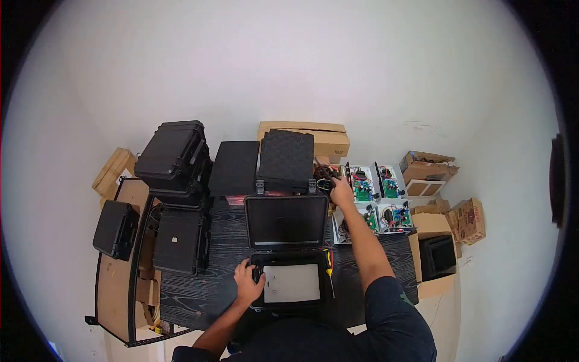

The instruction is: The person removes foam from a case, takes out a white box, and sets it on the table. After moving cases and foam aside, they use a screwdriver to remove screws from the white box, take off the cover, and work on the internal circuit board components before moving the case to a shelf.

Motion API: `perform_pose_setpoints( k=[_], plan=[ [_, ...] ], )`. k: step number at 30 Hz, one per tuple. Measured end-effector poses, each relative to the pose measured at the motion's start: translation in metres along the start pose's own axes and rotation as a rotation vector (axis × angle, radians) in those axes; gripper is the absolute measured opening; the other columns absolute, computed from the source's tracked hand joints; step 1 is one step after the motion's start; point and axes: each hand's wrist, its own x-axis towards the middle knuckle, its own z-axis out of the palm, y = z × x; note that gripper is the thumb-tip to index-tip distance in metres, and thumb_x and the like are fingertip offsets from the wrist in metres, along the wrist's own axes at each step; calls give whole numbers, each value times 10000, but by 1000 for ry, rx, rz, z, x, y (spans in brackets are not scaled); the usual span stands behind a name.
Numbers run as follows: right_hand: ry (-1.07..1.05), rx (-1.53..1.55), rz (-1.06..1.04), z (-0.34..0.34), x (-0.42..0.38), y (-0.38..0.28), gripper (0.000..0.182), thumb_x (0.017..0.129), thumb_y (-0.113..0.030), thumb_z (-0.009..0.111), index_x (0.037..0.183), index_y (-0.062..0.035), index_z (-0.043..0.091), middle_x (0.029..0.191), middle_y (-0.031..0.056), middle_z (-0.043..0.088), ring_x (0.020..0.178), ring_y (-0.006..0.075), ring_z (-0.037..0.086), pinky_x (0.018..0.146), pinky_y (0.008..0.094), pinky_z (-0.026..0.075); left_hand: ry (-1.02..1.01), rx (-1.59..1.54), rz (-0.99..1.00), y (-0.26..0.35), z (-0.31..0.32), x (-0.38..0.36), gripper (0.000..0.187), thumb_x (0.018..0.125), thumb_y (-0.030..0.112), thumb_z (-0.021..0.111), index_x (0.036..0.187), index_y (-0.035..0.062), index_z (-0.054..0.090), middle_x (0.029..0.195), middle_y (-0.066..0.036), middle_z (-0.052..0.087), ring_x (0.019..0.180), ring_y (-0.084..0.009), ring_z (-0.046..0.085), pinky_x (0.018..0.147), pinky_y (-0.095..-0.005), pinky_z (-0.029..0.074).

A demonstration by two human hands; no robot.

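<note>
Black plastic dominates the dark-grained table (pixel 199 289) at the centre of the frame, where a person leans over an open hard case (pixel 288 253), its lid propped upright and a pale panel lying in its base. The left hand (pixel 248 281), fingers curled, rests on the case's lower left corner, touching a small dark fitting there; whether it grips it cannot be told. The right hand (pixel 341 190) stretches to the upper right of centre and closes loosely over a tangle of dark wiring (pixel 325 175), just beside four white trays of circuit boards (pixel 375 204). The wiring lies directly under those fingers, well apart from the case base. The long reach is the risk, by the look of it: a snagged lead could drag a tray off the table's far edge, and the forearm passes close above the yellow-handled screwdriver (pixel 329 265) beside the case, which could be knocked loose. Closed black cases (pixel 175 160) crowd the left.
</note>
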Motion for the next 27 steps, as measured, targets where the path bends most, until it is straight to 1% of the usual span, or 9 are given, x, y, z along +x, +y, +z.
perform_pose_setpoints(
  k=[5,8,13,16,17,19,22,23,27],
  plan=[
    [-108,-391,-99,14,-20,-17,578,1021,-400,555,1532,-133,528,1529,209,518,1360,415,523,1067,591,473,22,-13,32,2,-2,0,453,838,220,801,1200,13,626,1502,-254,462,1383,-468,406,1130,-578,341],
    [60,-109,2,-4,-33,-33,570,1044,-432,541,1516,-113,541,1553,220,499,1385,439,503,1086,615,444,63,-42,70,-4,1,3,389,813,165,801,1127,17,623,1461,-245,486,1356,-461,428,1119,-571,350],
    [678,438,-127,-56,-82,-53,290,981,-101,621,1245,15,641,1334,222,638,1231,413,584,1078,482,442,158,-179,78,11,-10,10,306,778,85,776,1013,27,589,1261,-192,607,1246,-413,533,1065,-513,405],
    [393,763,-138,-86,-146,-89,253,892,41,606,1133,-20,653,1177,168,685,1123,289,656,956,414,520,136,-291,127,40,-31,22,306,773,51,790,998,25,584,1143,-163,653,1098,-377,629,966,-450,485],
    [98,888,-121,-86,-169,-95,354,857,29,652,1205,-34,652,1250,166,674,1173,278,648,971,409,527,86,-347,157,59,-43,28,310,789,35,789,1026,30,590,1117,-153,652,1069,-334,636,949,-423,492],
    [-113,765,-467,-115,-204,-128,672,815,-24,725,1465,-71,562,1427,159,614,1344,292,589,1056,444,503,-18,-460,216,104,-68,38,323,821,2,788,1082,39,602,1063,-135,649,1012,-249,652,913,-370,508],
    [-263,826,-617,-137,-237,-165,684,839,-25,733,1494,-54,537,1404,166,628,1284,266,638,1020,433,530,-181,-646,175,150,-86,43,341,869,43,818,1132,41,601,1097,-91,658,912,-176,655,832,-323,534],
    [-323,911,-519,-133,-242,-162,618,876,-39,723,1469,-41,548,1328,158,653,1203,244,664,966,412,549,-190,-776,236,150,-78,43,320,967,88,764,1226,52,578,1089,-56,655,941,-134,620,847,-321,533],
    [-505,1070,-121,-122,-238,-132,316,1030,-116,640,1324,-8,603,984,89,684,860,149,687,731,326,575,-292,-1316,-53,151,-68,38,303,1043,136,689,1281,62,516,1215,-77,629,1110,-173,625,945,-349,534]
  ],
)
